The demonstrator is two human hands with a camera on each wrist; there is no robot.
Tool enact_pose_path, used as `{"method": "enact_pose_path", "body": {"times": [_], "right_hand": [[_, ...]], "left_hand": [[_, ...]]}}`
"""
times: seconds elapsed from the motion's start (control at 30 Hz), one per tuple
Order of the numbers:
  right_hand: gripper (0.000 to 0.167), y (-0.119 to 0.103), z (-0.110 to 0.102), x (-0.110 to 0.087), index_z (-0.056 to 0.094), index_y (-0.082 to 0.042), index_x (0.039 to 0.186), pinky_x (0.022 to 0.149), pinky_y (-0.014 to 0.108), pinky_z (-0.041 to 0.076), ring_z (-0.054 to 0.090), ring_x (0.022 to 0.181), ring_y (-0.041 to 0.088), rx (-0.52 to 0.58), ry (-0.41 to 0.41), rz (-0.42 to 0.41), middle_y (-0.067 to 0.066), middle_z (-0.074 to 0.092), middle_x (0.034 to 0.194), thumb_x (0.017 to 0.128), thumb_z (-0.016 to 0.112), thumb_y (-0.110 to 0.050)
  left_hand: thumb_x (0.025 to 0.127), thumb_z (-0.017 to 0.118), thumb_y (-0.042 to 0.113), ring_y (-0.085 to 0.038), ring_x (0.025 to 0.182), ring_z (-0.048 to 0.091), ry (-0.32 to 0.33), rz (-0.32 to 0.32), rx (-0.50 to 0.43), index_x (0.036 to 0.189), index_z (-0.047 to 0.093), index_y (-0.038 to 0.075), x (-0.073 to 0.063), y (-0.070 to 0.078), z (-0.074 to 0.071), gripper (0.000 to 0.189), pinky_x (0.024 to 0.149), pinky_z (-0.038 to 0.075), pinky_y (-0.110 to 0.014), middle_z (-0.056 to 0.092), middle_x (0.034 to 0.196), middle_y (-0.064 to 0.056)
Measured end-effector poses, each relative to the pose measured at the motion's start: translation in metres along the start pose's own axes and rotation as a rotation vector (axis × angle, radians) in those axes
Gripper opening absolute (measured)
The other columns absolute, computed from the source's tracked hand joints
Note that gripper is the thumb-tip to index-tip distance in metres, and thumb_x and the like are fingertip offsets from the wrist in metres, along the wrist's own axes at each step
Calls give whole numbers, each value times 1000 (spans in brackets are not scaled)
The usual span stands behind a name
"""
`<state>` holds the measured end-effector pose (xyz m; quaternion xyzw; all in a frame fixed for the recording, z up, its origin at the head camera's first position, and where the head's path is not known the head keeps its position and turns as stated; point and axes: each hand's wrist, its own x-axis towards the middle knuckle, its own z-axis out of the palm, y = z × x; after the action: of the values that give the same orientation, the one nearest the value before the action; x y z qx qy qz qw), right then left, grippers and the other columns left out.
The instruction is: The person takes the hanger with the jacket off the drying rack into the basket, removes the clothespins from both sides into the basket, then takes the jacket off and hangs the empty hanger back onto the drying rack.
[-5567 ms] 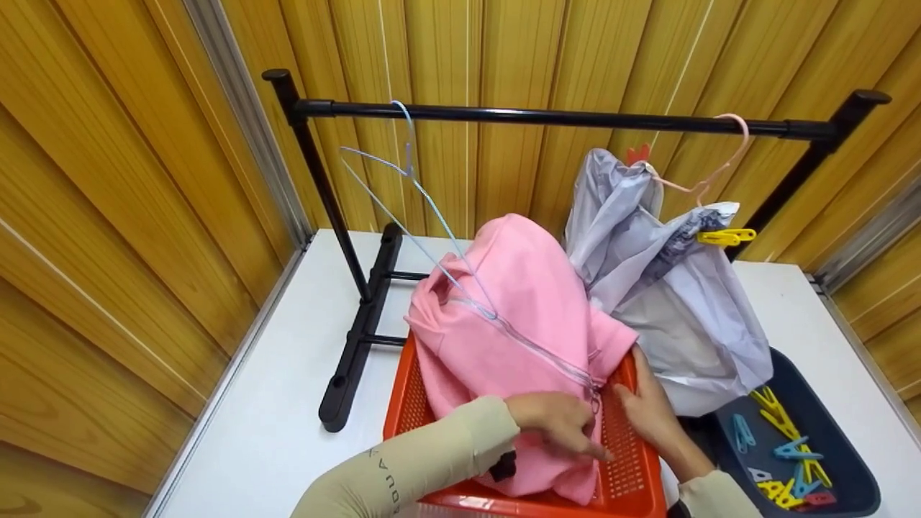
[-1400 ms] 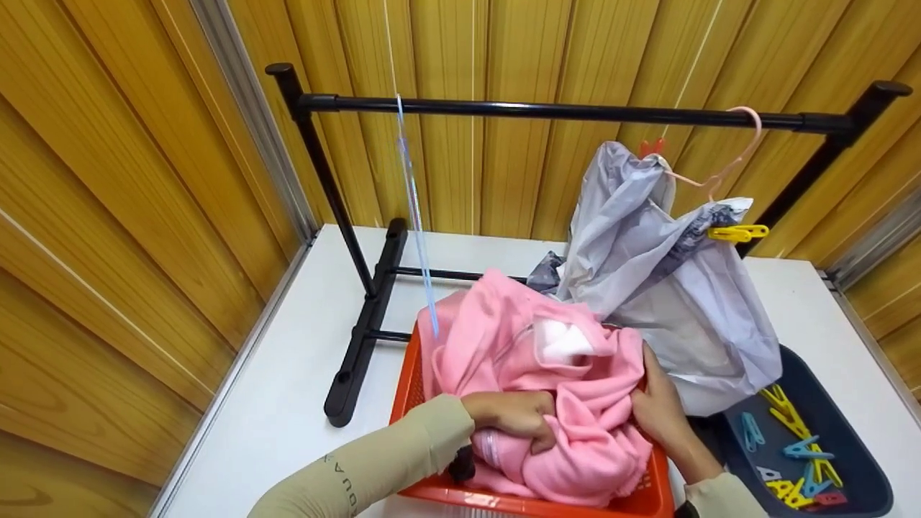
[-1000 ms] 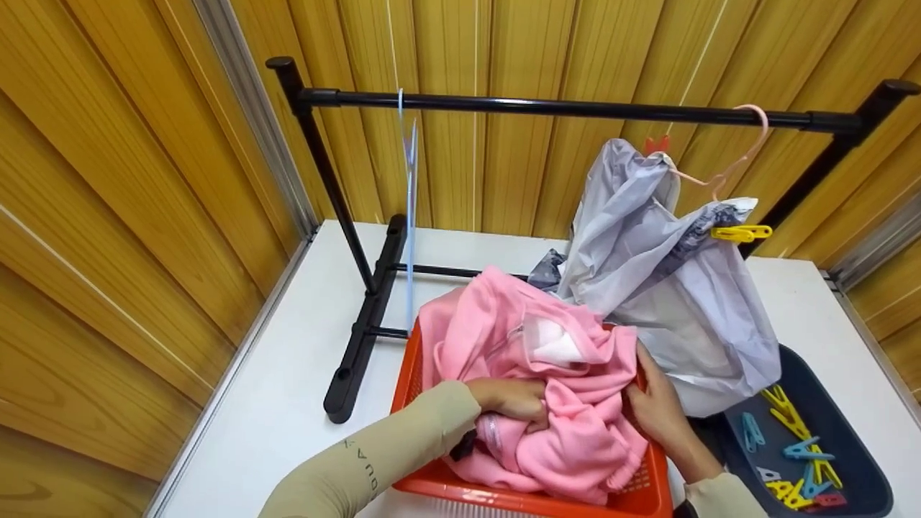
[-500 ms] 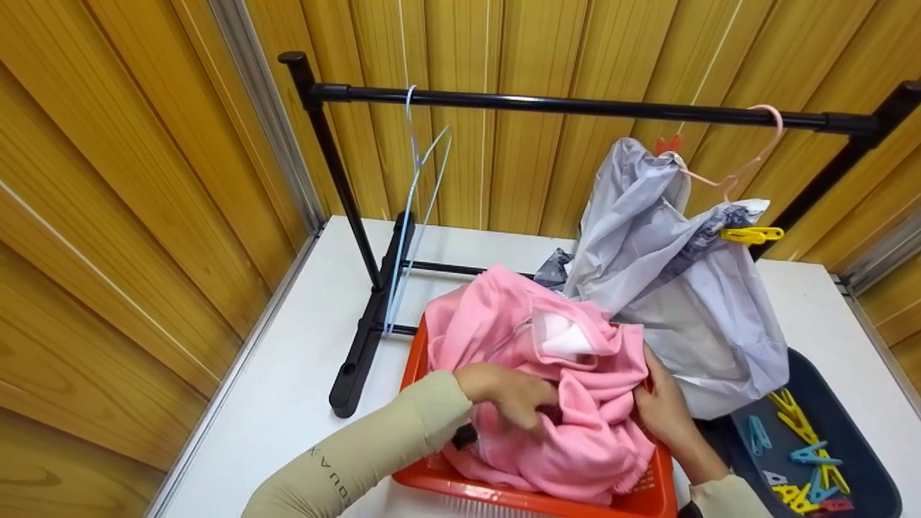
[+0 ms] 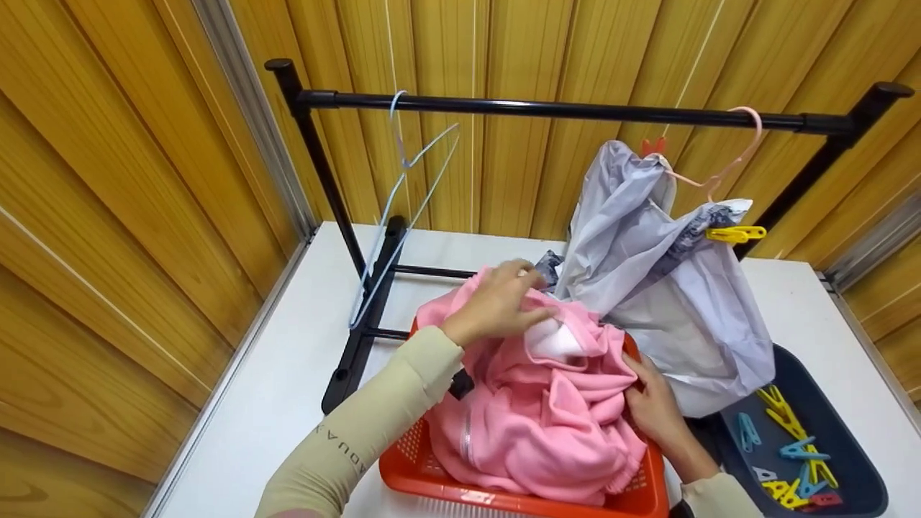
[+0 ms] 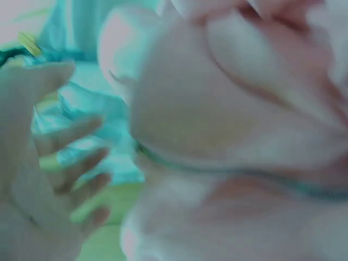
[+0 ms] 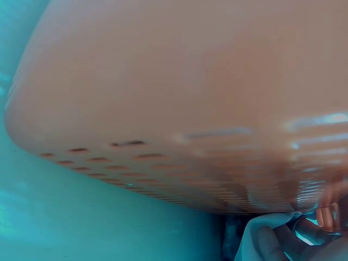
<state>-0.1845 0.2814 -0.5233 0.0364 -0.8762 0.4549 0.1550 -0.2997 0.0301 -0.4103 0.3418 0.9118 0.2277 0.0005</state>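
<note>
Head view: white desk under everything. Black rack stands over it, top bar above and beyond the red basket. Pale grey cloth hangs behind and right of the basket; dark tray just beside the basket's right side.

Pink garment bunched inside the basket, heaped above its rim. Near folds little altered since half a second ago.

Blue hanger on the bar, behind and left of the basket, bare. It has swung; its lower corner now sits farther out from the basket's left edge.

Left hand is the main change: half a second ago down in the folds at the basket's middle, now up towards its far side, over the garment's back part. Fingers spread, holding nothing; contact with cloth, cannot tell. Judgement: grip on the folds given up, handling of the garment unfinished.

Right hand stays at the basket's right rim, appears to grip it; fingertips partly hidden.

Loose pegs in the tray, right of the basket.
</note>
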Motion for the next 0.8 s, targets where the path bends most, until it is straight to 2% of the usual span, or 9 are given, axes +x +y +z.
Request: {"method": "enact_pose_path", "body": {"times": [0.1,0.17,0.27,0.4,0.5,0.57,0.63,0.7,0.8], "right_hand": [[48,0,0,-1,56,12,126,93,-4,19,44,124,48,3,-9,13,34,47,136,78,53,17],[47,0,1,-1,57,13,124,93,-4,20,46,123,48,-2,-7,12,33,49,135,78,53,17],[45,1,1,-1,58,13,123,93,-4,21,47,121,48,-12,5,0,33,51,132,78,54,17],[45,1,1,-1,59,13,122,93,-3,21,47,118,48,-15,15,-17,33,52,131,78,54,17],[46,1,2,-2,59,13,122,93,-3,21,47,118,48,-13,16,-22,33,52,131,77,55,17],[46,0,3,-2,59,13,122,93,-3,21,48,118,48,-13,19,-17,32,52,130,76,54,17],[46,0,3,-2,59,13,121,93,-3,21,48,118,48,-21,24,-21,33,52,130,76,53,17],[46,0,3,-1,59,13,121,93,-4,22,48,118,48,-19,33,-18,32,53,130,76,53,17],[46,0,3,-1,60,12,121,93,-3,22,49,118,49,-23,45,-24,33,53,129,76,53,17]], "left_hand": [[86,59,58,-30,143,29,29,-157,101,134,52,17,3,-16,6,64,114,26,-51,37,150,-13],[85,59,61,-37,145,23,18,-243,119,142,45,15,5,-24,8,75,114,23,-57,31,154,-17],[82,60,66,-41,142,29,-22,-343,43,148,35,15,7,-32,7,87,112,26,-58,30,154,-18],[77,66,67,-35,128,50,-53,-397,-103,150,29,13,9,-40,6,98,107,39,-49,47,143,-18],[74,72,62,-30,120,56,-52,-380,-194,147,33,11,9,-42,8,97,102,45,-42,56,133,-16],[73,76,57,-26,112,60,-70,-346,-289,140,43,12,7,-42,11,87,97,48,-38,61,125,-12],[74,79,49,-22,100,63,-127,-286,-387,129,54,15,4,-39,14,70,87,52,-35,64,113,-8],[74,81,43,-15,87,62,-204,-218,-446,117,64,18,1,-35,18,52,78,53,-29,65,101,-3],[77,79,35,-9,73,58,-339,-131,-465,102,71,19,-4,-26,23,31,66,50,-23,63,85,4]]}}
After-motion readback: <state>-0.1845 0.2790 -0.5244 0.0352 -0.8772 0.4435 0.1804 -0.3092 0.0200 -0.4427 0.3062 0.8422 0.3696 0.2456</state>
